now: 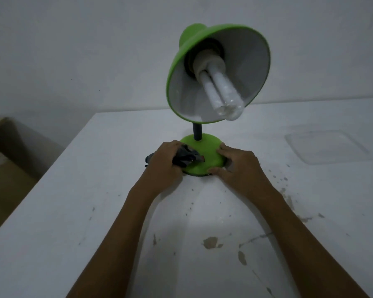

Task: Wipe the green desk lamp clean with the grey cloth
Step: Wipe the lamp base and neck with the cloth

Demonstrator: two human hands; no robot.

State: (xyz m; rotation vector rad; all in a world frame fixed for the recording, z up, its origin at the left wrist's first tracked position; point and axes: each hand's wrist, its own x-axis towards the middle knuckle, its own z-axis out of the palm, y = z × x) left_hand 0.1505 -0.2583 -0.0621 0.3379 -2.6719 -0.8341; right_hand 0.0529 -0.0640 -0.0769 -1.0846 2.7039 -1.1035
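Note:
A green desk lamp stands mid-table. Its round green base (205, 153) sits between my hands, a dark neck (197, 131) rises from it, and the green shade (219, 72) tilts toward me with a white tube bulb (221, 94) inside. My left hand (165, 161) grips a bunched grey cloth (186, 157) and presses it against the left side of the base. My right hand (239, 165) rests on the right side of the base, fingers spread and curved over its edge.
The white table (95, 211) is stained and chipped near the front right. A clear plastic lid (325, 146) lies flat at the right. A brown cardboard box (7, 160) stands beside the table's left edge. A white wall is behind.

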